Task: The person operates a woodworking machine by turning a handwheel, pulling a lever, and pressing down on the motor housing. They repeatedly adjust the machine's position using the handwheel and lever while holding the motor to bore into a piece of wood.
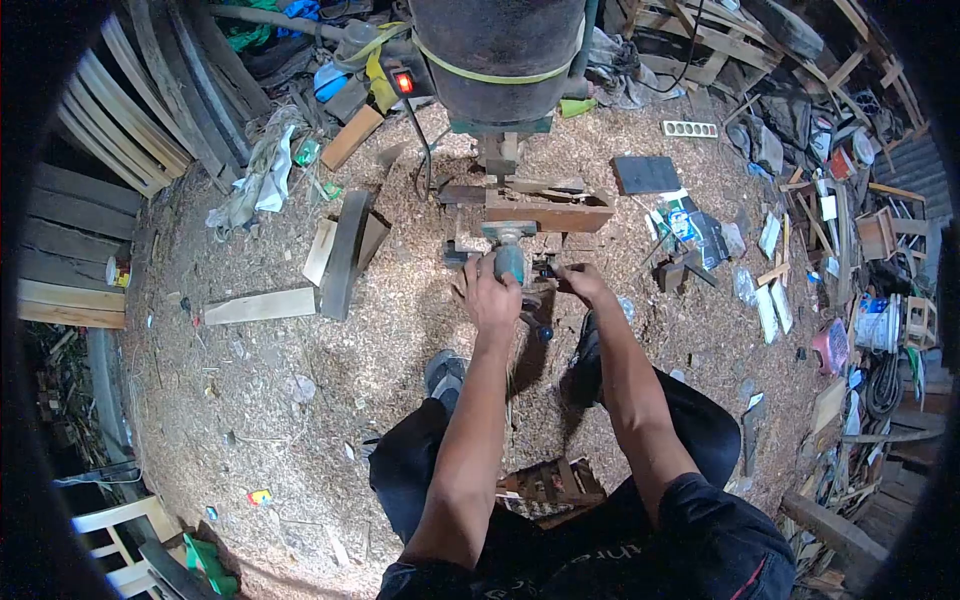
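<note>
My left hand (490, 302) lies over a teal machine part (509, 262), its fingers curled against the side of it. Close by on the right, my right hand (582, 284) has its fingers drawn together at a small dark fitting on the same machine; what lies between the fingertips is hidden. Under my hands is a round blue-tipped knob (545, 333). Just beyond them a reddish-brown wooden block (550, 214) lies across the machine. The large dark machine body (498, 60) with a yellow band rises behind it.
A red switch (403, 82) glows beside the machine body, with a black cable hanging from it. Wood shavings cover the floor. Boards (262, 306) lie at left, a power strip (690, 129) at right. A heap of scrap lines the right side.
</note>
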Action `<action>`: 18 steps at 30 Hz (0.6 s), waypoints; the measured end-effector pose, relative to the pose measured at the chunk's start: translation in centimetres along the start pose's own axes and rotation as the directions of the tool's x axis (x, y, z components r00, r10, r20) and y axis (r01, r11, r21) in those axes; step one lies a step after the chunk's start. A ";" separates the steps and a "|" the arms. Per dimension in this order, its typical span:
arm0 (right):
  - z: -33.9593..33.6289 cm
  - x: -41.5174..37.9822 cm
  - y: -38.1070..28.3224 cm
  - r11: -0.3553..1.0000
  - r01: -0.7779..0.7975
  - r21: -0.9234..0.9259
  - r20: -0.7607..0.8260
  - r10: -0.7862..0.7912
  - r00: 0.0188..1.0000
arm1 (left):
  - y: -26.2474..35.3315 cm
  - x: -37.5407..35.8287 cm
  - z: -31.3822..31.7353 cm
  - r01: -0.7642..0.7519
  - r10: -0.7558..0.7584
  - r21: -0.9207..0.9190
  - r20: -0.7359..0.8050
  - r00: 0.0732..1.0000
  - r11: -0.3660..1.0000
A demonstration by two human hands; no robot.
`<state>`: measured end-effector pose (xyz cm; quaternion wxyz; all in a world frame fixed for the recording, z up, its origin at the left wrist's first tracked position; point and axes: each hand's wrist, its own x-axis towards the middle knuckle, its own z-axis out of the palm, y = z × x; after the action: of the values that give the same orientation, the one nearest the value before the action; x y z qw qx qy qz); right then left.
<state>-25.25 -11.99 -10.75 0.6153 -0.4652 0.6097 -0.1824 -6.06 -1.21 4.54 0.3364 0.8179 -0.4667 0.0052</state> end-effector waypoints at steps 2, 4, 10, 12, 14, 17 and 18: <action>-0.5 -1.2 -0.8 1.000 -0.005 0.013 -0.002 0.005 1.000 | -0.7 0.0 0.5 0.037 -0.032 -0.116 0.046 0.998 0.993; 0.6 -2.6 -3.8 0.966 -0.008 -0.257 -0.095 -0.017 0.995 | -0.8 0.4 0.8 0.049 -0.042 -0.182 0.045 0.998 0.982; 2.4 -3.9 -4.4 0.795 0.148 -0.588 -0.239 -0.345 0.908 | -0.6 0.5 0.4 0.113 -0.093 -0.238 0.094 0.991 0.965; 0.9 -2.7 -1.9 0.974 0.165 -0.153 -0.157 -0.189 0.969 | -0.9 0.2 0.5 0.145 -0.112 -0.230 0.151 0.982 0.962; -0.2 -1.8 -0.7 0.988 0.150 -0.020 -0.035 -0.151 0.988 | -0.7 0.3 0.5 0.157 -0.126 -0.239 0.143 0.982 0.958; -0.3 -2.3 -0.4 0.939 -0.093 0.330 0.132 0.052 0.990 | -0.7 0.3 0.4 0.154 -0.122 -0.241 0.140 0.983 0.958; -0.3 -2.6 -0.9 0.916 -0.128 0.381 0.152 0.075 0.986 | -0.7 0.4 0.5 0.145 -0.115 -0.246 0.133 0.984 0.958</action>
<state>-25.77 -10.48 -8.48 0.7437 -0.3126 0.5418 -0.2359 -5.46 -1.50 3.92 0.4102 0.7958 -0.4277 -0.1249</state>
